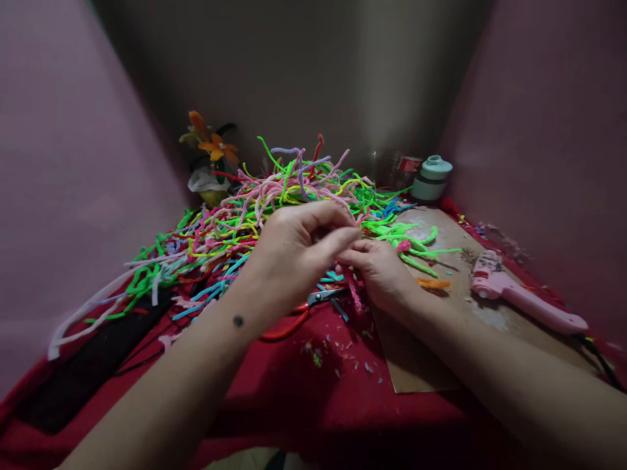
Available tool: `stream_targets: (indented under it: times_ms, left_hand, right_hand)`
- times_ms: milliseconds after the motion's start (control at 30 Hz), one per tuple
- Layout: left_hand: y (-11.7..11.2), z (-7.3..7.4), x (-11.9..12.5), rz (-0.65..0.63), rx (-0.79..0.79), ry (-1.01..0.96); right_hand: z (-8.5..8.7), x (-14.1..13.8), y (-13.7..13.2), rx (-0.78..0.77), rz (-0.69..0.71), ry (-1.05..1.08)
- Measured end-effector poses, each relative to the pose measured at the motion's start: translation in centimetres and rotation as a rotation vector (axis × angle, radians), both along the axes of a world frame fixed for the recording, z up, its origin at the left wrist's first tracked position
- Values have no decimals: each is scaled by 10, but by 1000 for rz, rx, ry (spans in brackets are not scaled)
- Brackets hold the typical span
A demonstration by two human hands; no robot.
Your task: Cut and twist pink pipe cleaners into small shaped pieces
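Note:
My left hand [313, 238] and my right hand [386, 271] meet over the table with fingertips pinched together. A fuzzy dark pink pipe cleaner [353, 290] hangs below the fingers of both hands; the pinched part is mostly hidden. Just beneath lies a pair of scissors [321, 297] with red handles, partly covered by my left wrist. A big heap of coloured pipe cleaners [274, 196] spreads behind my hands. Bright green bent pipe cleaners [416, 241], with a small pink piece among them, rest beyond my right hand.
A pink glue gun [529, 303] lies on a cardboard sheet [421, 372] at right. Behind stand a mint-lidded container [432, 177] and an orange flower [218, 148] in a pot. A black strip [88, 365] lies at left. Fuzz scraps dot the red cloth [304, 398]. Walls rise on both sides.

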State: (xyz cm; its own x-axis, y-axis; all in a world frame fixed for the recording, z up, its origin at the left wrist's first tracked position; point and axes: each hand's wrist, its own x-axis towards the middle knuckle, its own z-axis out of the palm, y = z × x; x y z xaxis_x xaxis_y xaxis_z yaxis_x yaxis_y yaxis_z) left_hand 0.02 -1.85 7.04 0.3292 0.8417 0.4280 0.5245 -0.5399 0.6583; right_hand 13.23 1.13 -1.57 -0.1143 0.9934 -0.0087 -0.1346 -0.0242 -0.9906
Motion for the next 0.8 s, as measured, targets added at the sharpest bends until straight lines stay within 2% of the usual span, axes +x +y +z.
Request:
stream_targets:
  times_ms: [67,100,167,233,300,367,533,600,733,800]
  left_hand:
    - [23,-3,-6,151,72,126]
    - [33,-6,-9,171,51,159]
    - [47,-17,-15,85,-120,157]
    - [53,-30,-17,-12,-281,73]
    - [53,-40,-15,-56,-386,-27]
    - [49,-45,-10,-53,-426,-106]
    - [44,-46,-3,28,-297,-211]
    - [43,-45,-4,38,-286,-222]
    - [43,-47,-9,-5,-416,-204]
    - [43,-50,-10,-18,-385,-151]
  right_hand:
    - [0,0,0,-30,-7,19]
    - [0,-1,1,-44,-9,17]
    - [1,-1,1,-54,-10,2]
    - [1,-1,1,-55,3,-9]
    - [0,-1,2,-60,33,-22]
    - [-2,0,3,-63,66,-25]
    - [-8,1,6,-43,167,136]
    - [-9,1,6,-52,180,154]
    - [-8,0,4,-69,162,74]
    - [-7,0,3,-66,158,47]
